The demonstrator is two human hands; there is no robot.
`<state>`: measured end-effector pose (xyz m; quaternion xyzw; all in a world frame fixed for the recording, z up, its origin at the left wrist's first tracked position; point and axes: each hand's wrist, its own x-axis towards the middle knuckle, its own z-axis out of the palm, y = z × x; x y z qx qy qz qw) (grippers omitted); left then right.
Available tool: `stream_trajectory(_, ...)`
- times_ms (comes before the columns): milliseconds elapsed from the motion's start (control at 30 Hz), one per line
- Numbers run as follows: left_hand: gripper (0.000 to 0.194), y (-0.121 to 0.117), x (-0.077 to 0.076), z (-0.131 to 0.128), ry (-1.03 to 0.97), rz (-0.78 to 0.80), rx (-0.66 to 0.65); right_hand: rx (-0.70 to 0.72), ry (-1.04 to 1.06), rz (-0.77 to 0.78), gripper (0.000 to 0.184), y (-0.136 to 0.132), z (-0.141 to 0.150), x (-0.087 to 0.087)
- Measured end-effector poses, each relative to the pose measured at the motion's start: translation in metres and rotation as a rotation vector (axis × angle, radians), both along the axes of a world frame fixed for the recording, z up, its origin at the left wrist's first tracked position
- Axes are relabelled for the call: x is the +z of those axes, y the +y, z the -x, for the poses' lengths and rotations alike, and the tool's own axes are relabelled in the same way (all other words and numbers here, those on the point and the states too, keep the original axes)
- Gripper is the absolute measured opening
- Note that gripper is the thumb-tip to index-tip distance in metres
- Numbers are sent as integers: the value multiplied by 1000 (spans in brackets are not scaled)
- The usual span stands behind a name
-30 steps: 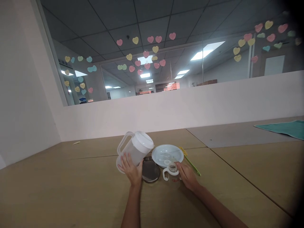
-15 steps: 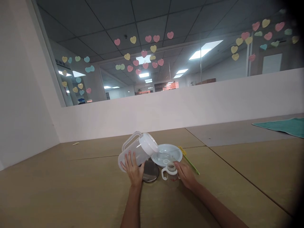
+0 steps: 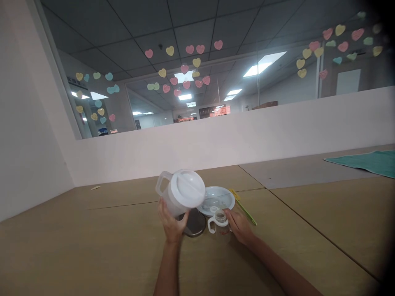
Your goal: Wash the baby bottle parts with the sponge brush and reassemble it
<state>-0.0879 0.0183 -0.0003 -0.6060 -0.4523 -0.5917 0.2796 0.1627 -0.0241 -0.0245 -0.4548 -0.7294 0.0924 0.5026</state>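
My left hand [image 3: 173,224] is wrapped round the body of a translucent pitcher [image 3: 187,189], which is tilted so its round white lid faces me. The pitcher's handle points up and to the left. With its fingers, my right hand [image 3: 241,227] grips a clear baby bottle [image 3: 221,225] by one side; the bottle has white side handles, red lettering and an uncovered mouth. Below the pitcher lies a dark round plate [image 3: 195,224], partly hidden. Just behind the bottle, a pale blue basin [image 3: 226,197] has small clear and white parts in it.
A green-handled brush [image 3: 247,212] with a yellow head lies right of the basin. Farther right is a teal cloth [image 3: 367,162]. A small pale scrap [image 3: 95,188] lies at the left. A low white wall [image 3: 148,152] with a window above runs behind the table.
My left hand has turned the pitcher, so its lid now faces me more and its handle sits farther left. My right hand stays on the baby bottle. The view has shifted slightly.
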Motion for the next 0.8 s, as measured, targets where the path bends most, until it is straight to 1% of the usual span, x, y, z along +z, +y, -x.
stream_trajectory(100,99,0,-2,5,174,-48,-42,2,-18,17,42,0,0,1)
stream_trajectory(167,100,1,-2,6,243,-63,-64,-5,-25,16,42,-1,0,1)
stream_trajectory(367,101,2,-2,4,275,-93,-124,-27,-45,4,43,0,1,1)
stream_trajectory(500,100,4,-4,4,295,-114,-98,-38,-58,-8,42,1,2,0)
stream_trajectory(600,97,5,-5,3,204,-95,-21,-43,-63,-17,42,1,2,-1)
stream_trajectory(800,99,5,-3,3,-195,22,149,-57,-71,-21,42,2,1,-3)
